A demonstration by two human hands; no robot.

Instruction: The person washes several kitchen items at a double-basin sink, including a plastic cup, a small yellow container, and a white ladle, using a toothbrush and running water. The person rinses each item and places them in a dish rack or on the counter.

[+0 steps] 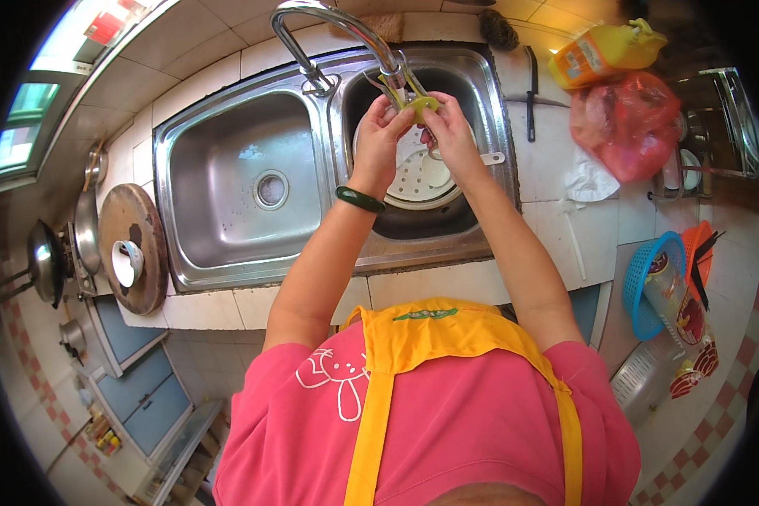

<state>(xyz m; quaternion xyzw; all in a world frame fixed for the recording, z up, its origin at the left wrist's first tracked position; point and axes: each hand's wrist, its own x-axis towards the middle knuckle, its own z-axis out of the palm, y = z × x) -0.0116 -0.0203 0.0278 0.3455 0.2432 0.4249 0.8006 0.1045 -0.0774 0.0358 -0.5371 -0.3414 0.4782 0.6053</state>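
Both hands meet over the right sink basin (411,224), just under the tip of the chrome faucet (345,19). Between them they hold a utensil (422,109) with yellow-green parts and metal prongs, possibly a dish clamp. My left hand (381,129) grips its left side; a dark green bangle is on that wrist. My right hand (452,129) has its right side, the fingertips partly hidden. A pale stream, seemingly water, falls from the spout onto the utensil. Below sits a round white perforated tray (411,174). A white ladle (490,159) rests on it, its handle reaching the basin's right edge.
The left basin (228,190) has a drain in its floor. Left of it, a round chopping board (129,265) bears a small bowl (126,262). A black-handled knife (531,107), a yellow bottle (607,54), a red plastic bag (629,123) and a blue basket (639,278) are on the right.
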